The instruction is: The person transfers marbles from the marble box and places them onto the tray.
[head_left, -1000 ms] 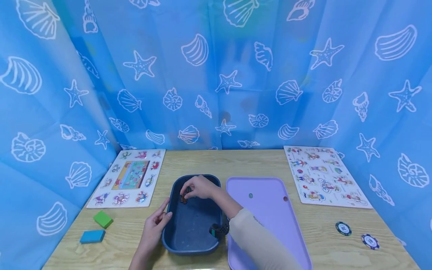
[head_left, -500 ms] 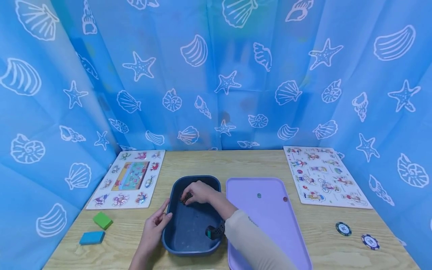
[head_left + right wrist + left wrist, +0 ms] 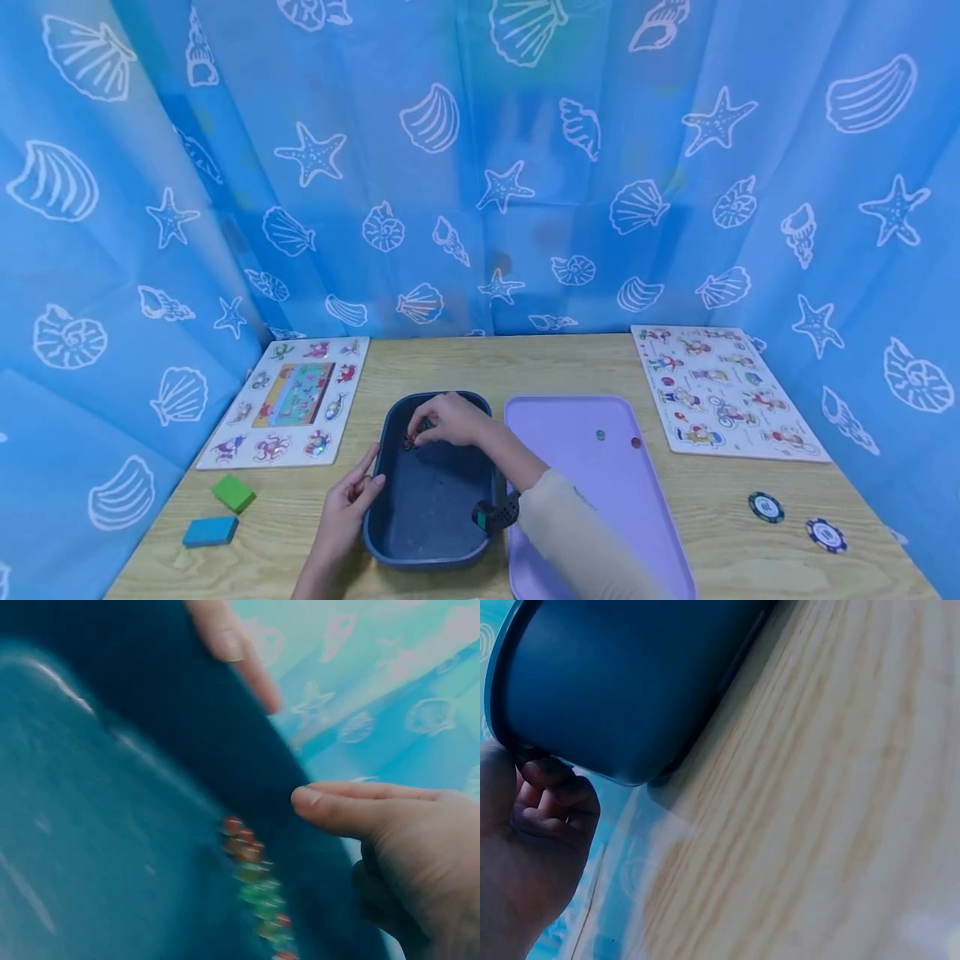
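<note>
A dark blue plastic bin (image 3: 431, 521) stands mid-table. My left hand (image 3: 347, 507) holds its left rim; in the left wrist view the fingers curl below the rim. My right hand (image 3: 452, 419) is inside the bin near the back left. In the right wrist view its thumb and forefinger lie close together beside a row of small glossy red and green balls (image 3: 259, 889) that look like glass marbles, along the bin's wall. Whether the right fingertips hold one is hidden. On the purple tray (image 3: 570, 483) are a green marble (image 3: 601, 435) and a brownish-red marble (image 3: 636, 442).
A sea-animal puzzle board (image 3: 288, 404) lies back left, a figure puzzle board (image 3: 723, 392) back right. Green (image 3: 233, 492) and blue (image 3: 211, 532) blocks sit at left. Poker chips (image 3: 766, 507) lie at right. A blue shell-print curtain (image 3: 525, 250) hangs behind the table.
The green marble has rolled to the right across the tray, near the brownish-red one. My right hand has shifted slightly within the bin. The left hand stays at the rim.
</note>
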A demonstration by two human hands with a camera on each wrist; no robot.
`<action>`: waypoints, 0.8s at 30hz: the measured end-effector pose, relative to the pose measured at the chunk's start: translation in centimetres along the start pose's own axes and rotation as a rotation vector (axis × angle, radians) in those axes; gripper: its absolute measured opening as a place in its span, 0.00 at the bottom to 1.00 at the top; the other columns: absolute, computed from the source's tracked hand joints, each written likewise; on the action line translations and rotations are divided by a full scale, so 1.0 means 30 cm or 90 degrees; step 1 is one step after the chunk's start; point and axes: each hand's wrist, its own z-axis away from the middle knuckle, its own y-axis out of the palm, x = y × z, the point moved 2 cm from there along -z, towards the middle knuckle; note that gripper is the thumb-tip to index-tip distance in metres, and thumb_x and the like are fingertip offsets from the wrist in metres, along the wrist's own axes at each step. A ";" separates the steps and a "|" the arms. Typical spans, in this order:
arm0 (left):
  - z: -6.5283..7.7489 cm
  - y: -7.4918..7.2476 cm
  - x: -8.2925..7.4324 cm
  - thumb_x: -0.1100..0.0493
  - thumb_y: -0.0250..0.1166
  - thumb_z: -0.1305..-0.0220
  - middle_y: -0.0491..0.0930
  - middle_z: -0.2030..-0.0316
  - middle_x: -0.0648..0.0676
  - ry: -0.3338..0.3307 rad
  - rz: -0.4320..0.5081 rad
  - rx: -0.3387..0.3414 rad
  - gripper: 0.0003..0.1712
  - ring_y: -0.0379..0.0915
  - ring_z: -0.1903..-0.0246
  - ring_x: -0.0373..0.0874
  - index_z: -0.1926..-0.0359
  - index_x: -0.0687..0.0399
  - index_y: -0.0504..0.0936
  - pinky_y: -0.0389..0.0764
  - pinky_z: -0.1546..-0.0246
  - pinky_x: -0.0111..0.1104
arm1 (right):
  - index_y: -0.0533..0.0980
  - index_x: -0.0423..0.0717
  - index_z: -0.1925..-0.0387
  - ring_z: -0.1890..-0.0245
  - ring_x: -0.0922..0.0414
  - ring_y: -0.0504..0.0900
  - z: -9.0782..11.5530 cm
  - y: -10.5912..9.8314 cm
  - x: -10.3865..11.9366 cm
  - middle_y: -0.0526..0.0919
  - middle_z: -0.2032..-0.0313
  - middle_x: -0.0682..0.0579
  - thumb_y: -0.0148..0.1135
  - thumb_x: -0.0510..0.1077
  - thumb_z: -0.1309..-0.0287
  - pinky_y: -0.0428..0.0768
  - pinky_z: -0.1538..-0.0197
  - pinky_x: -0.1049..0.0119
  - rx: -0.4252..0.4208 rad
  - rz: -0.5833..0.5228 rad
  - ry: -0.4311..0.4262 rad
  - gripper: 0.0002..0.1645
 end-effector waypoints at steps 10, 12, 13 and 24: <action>-0.009 -0.001 0.032 0.55 0.57 0.39 0.63 0.80 0.50 -0.032 -0.037 -0.018 0.27 0.58 0.82 0.37 0.38 0.48 0.66 0.62 0.80 0.27 | 0.80 0.58 0.64 0.88 0.61 0.53 0.206 -0.186 -0.106 0.57 0.91 0.58 0.62 0.50 0.49 0.57 0.80 0.71 -0.136 -0.096 0.043 0.08; -0.009 -0.004 0.031 0.54 0.57 0.39 0.63 0.80 0.50 -0.039 -0.042 -0.017 0.27 0.59 0.81 0.38 0.38 0.47 0.66 0.62 0.79 0.27 | 0.81 0.57 0.64 0.89 0.61 0.53 0.253 -0.201 -0.149 0.57 0.91 0.58 0.62 0.50 0.49 0.56 0.81 0.70 -0.161 -0.100 0.065 0.09; -0.009 -0.005 0.030 0.54 0.57 0.39 0.63 0.80 0.50 -0.039 -0.044 -0.018 0.27 0.59 0.81 0.38 0.38 0.47 0.66 0.62 0.79 0.27 | 0.81 0.56 0.64 0.89 0.62 0.53 0.277 -0.204 -0.172 0.56 0.90 0.58 0.62 0.50 0.49 0.56 0.82 0.70 -0.170 -0.100 0.077 0.09; -0.007 -0.004 0.025 0.56 0.56 0.38 0.63 0.80 0.50 -0.032 -0.037 -0.013 0.26 0.58 0.82 0.38 0.38 0.50 0.66 0.61 0.80 0.27 | 0.82 0.52 0.65 0.87 0.66 0.56 0.484 -0.128 -0.395 0.60 0.89 0.61 0.63 0.45 0.49 0.57 0.81 0.73 -0.178 -0.048 0.165 0.08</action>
